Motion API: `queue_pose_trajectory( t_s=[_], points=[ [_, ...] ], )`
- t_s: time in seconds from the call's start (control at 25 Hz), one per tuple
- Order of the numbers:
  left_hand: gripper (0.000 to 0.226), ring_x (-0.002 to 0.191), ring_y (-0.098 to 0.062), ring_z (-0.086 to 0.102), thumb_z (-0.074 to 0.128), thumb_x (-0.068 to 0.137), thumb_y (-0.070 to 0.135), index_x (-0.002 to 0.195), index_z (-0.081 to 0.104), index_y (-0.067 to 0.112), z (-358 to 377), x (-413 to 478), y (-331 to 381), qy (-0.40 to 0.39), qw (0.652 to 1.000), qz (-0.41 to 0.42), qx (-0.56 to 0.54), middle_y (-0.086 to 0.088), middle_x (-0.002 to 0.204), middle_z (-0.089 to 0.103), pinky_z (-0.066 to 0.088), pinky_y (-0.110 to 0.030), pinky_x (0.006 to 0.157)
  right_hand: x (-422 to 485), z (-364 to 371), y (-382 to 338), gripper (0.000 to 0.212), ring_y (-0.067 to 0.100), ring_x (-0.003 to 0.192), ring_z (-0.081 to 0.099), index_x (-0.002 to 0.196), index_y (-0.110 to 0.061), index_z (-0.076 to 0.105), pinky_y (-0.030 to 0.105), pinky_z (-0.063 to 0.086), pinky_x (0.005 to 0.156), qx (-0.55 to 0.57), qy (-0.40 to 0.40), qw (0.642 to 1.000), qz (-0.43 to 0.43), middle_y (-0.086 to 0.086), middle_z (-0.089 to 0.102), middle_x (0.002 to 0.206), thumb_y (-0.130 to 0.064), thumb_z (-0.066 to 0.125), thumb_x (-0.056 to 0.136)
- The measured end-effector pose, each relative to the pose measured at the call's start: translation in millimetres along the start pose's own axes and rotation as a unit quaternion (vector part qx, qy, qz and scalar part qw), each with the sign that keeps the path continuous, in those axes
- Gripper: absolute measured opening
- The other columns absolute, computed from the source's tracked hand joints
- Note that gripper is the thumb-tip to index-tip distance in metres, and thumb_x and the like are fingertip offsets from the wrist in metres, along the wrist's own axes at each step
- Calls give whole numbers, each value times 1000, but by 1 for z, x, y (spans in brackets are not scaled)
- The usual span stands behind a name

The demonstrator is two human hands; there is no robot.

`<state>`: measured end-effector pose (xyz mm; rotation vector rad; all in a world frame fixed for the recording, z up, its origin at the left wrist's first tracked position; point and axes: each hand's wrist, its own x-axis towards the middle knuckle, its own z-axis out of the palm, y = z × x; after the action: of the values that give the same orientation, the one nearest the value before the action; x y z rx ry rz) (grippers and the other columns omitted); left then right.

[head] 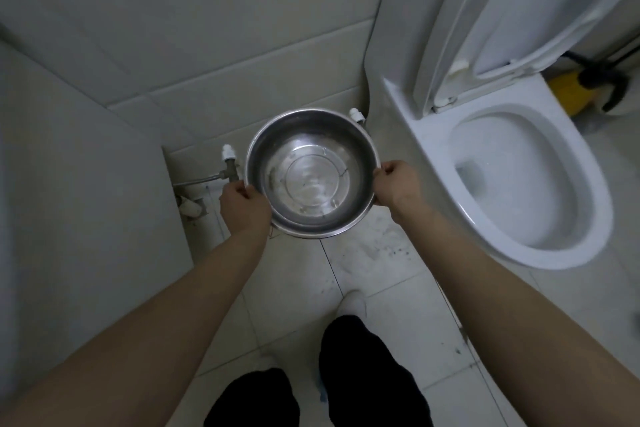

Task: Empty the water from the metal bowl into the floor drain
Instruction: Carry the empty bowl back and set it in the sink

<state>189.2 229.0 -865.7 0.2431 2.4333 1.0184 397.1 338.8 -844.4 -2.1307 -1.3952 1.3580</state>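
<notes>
bowl (311,173) held level above floor (363,270), close to wall (207,45), mouth up. left hand (242,206) curled round rim at about 8 o'clock; right hand (394,189) curled round rim at 3 o'clock, both closed firmly on it. inside, at most a shallow clear film over the base; cannot tell how much water. drain not in view, possibly hidden under bowl; cannot tell. valve (229,163) just beside bowl at 9 o'clock, toilet (433,135) near at 3 o'clock with lid (502,10) up, sock (353,302) on floor at 6 o'clock. pour judged not yet begun. risks from here: tipping before finding drain, sending water across floor toward sock; tipping toward 12 o'clock too fast, bouncing splash off wall; swinging toward 9 o'clock and knocking rim on valve, jolting grip; thin rim, if wet, slipping from fingers with weight shifting to one side, dropping bowl; drifting toward 3 o'clock and pouring into toilet instead of drain, missing the task's target. safer guess: lowering close to floor, tilting slowly away from feet.
</notes>
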Motion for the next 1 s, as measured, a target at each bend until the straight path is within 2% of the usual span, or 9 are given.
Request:
queue_pose_trajectory(
  t_s=[0.12, 0.2, 0.36, 0.48, 0.6, 0.72, 0.8, 0.92, 1.0],
  points=[
    [22, 102, -32, 64, 50, 97, 16, 113, 63, 8, -41, -23, 31, -8, 1000, 10, 2, -15, 112, 69, 53, -46, 94, -42, -26, -24, 20, 35, 77, 72, 79, -11, 55, 48, 65, 72, 18, -5, 1000, 17, 13, 63, 80, -12, 48, 97],
    [21, 98, -31, 66, 51, 97, 15, 110, 65, 7, -75, -42, 57, -8, 1000, 19, 6, -15, 107, 70, 55, -42, 90, -75, -46, -44, 23, 37, 82, 73, 76, -11, 55, 49, 65, 74, 28, -14, 999, 28, 14, 63, 80, -11, 48, 98],
    [23, 83, -23, 60, 52, 96, 14, 108, 67, 1, -138, -72, 111, -9, 999, 39, 4, -16, 101, 71, 42, -28, 71, -137, -85, -88, 36, 27, 63, 59, 61, -13, 46, 51, 65, 72, 64, -6, 997, 31, 8, 54, 65, -4, 49, 95],
    [22, 83, -25, 61, 54, 96, 17, 101, 68, 1, -179, -88, 145, -27, 997, 73, 13, -15, 93, 70, 45, -29, 73, -179, -111, -118, 38, 23, 62, 58, 61, -14, 45, 44, 66, 66, 80, -2, 996, 36, 7, 52, 67, -4, 49, 97],
    [16, 76, -20, 58, 58, 95, 19, 92, 69, 7, -224, -104, 181, -32, 993, 113, -2, -6, 78, 63, 43, -27, 72, -223, -138, -150, 28, 30, 79, 69, 71, -9, 51, 32, 62, 51, 104, 2, 994, 35, 12, 61, 82, -5, 50, 99],
    [20, 70, -21, 60, 60, 94, 22, 83, 70, 8, -265, -114, 214, -52, 991, 120, -13, -5, 74, 65, 41, -24, 70, -263, -159, -179, 16, 38, 99, 71, 84, -5, 55, 37, 65, 61, 125, -6, 992, 31, 25, 68, 102, -5, 49, 99],
    [25, 67, -22, 64, 60, 93, 22, 73, 69, 11, -286, -115, 232, -67, 990, 125, -20, -6, 70, 67, 44, -26, 69, -286, -169, -196, 11, 35, 95, 71, 89, -6, 54, 34, 64, 55, 143, -5, 989, 28, 26, 67, 104, -4, 50, 99],
    [23, 84, -30, 72, 63, 91, 23, 81, 76, 7, -324, -117, 258, -86, 988, 124, -41, -15, 86, 76, 58, -36, 81, -321, -180, -222, 12, 27, 83, 62, 87, -10, 52, 30, 60, 52, 186, -15, 982, 17, 18, 60, 98, -3, 51, 97],
    [24, 88, -30, 72, 64, 89, 25, 83, 78, 7, -349, -117, 272, -86, 987, 128, -44, -15, 90, 77, 58, -38, 86, -342, -186, -239, 11, 23, 72, 58, 90, -9, 54, 25, 56, 45, 208, -20, 978, 8, 16, 57, 89, -1, 50, 96]
  ],
)
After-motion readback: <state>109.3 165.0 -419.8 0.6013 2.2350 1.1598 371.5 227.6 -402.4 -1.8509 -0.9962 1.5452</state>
